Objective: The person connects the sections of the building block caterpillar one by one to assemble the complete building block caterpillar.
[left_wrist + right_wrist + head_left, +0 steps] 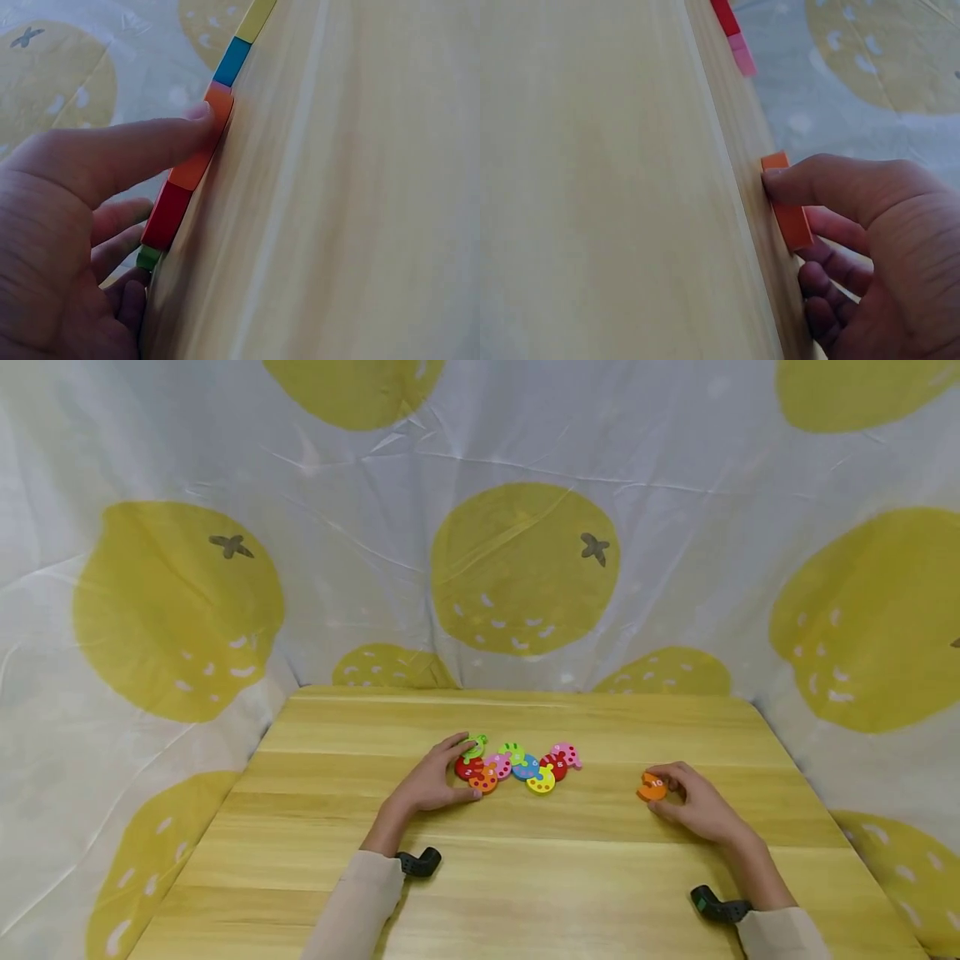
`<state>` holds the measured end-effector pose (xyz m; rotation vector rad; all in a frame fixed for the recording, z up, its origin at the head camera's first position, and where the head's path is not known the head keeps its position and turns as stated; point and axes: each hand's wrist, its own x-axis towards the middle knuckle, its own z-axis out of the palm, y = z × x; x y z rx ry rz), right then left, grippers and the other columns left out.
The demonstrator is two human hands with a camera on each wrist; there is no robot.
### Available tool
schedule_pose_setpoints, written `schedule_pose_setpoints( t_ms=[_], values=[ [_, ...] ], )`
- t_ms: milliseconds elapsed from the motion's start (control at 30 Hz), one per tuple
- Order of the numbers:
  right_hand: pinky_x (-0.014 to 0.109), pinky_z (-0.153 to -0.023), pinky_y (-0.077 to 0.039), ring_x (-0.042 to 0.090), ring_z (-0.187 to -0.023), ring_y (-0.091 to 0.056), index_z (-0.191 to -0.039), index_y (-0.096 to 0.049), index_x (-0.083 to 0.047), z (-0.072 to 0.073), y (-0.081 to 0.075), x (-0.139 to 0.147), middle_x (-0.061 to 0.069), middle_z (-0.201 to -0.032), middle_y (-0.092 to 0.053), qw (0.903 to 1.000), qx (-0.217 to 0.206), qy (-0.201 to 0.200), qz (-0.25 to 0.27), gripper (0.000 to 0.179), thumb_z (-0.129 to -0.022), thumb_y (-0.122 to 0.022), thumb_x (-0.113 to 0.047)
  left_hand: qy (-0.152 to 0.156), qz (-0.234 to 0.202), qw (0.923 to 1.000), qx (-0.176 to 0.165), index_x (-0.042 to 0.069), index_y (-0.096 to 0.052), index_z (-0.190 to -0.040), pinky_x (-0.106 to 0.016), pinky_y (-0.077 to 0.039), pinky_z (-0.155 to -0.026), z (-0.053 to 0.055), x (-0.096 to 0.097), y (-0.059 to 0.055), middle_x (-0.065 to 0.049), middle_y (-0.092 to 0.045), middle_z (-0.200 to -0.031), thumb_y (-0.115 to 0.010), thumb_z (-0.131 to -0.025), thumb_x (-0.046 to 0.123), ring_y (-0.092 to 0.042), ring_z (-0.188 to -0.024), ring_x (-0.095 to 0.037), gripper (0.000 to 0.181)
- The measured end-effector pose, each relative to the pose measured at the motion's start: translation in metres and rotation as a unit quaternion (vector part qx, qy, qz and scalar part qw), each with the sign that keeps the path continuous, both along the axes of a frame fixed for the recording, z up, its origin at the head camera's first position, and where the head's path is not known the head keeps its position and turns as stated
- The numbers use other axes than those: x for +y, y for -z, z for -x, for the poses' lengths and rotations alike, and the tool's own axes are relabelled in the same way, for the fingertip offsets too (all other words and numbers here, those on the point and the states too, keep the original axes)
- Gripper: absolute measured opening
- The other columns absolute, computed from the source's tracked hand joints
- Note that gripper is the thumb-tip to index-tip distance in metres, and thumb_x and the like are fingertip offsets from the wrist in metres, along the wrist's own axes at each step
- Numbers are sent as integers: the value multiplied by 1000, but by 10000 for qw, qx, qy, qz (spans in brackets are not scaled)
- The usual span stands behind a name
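Note:
A row of joined, brightly coloured number puzzle pieces (527, 767) lies on the table in a zigzag like a caterpillar, with a green face piece (476, 746) at its left end. My left hand (435, 778) holds that end, its fingers at the green and red pieces. The left thumb presses the side of an orange spotted piece (199, 154). At the right, apart from the row, my right hand (693, 802) pinches an orange puzzle piece (651, 787) marked 10 between thumb and fingers. In the right wrist view this orange piece (790, 217) stands close over the tabletop.
The wooden table (540, 877) reaches back to a pale cloth (675, 568) printed with large yellow lemons, which also hangs at both sides. A pink spotted piece (566, 754) forms the right end of the row. Black wrist cameras sit on both forearms.

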<state>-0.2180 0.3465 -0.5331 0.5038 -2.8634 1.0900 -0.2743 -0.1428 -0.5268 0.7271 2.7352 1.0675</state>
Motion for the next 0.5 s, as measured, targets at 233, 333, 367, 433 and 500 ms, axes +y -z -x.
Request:
schedule_pose_setpoints(
  t_ms=[233, 333, 367, 433, 500],
  values=[
    [25, -72, -42, 14, -87, -48, -129, -65, -4, 5, 0, -11, 6, -104, -61, 9986, 2, 519, -72, 51, -86, -85, -22, 65, 67, 9999, -95, 15, -44, -157, -60, -29, -123, 1, -3, 0, -5, -26, -171, -83, -83, 43, -23, -157, -35, 88],
    [25, -69, -43, 14, -84, -51, -128, -64, -3, 8, -2, -19, 8, -102, -62, 9978, -19, 669, -12, 52, -85, -86, -23, 52, 37, 9999, -96, 14, -45, -157, -59, -28, -123, 1, -3, 1, -4, -26, -171, -83, -83, 41, -23, -157, -34, 88],
    [24, -69, -45, 14, -84, -53, -129, -63, -3, 9, -4, -22, 8, -102, -63, 9975, -54, 702, 25, 52, -85, -85, -23, 45, 39, 9999, -88, 14, -44, -157, -59, -29, -123, 1, -3, 1, -4, -26, -171, -83, -83, 42, -23, -157, -34, 88],
    [24, -70, -48, 14, -85, -58, -130, -62, -3, 11, -7, -28, 10, -107, -66, 9973, -91, 728, 95, 54, -86, -85, -24, 38, 25, 10000, -75, 14, -45, -157, -59, -29, -123, 1, -3, 1, -3, -26, -170, -83, -83, 42, -24, -157, -34, 88],
    [24, -72, -51, 15, -88, -62, -132, -62, -4, 13, -10, -33, 12, -111, -67, 9968, -152, 772, 147, 55, -86, -85, -23, 35, 24, 10000, -88, 15, -45, -157, -60, -29, -123, 1, -2, 0, -3, -26, -170, -82, -83, 42, -24, -157, -34, 88]
  ],
)
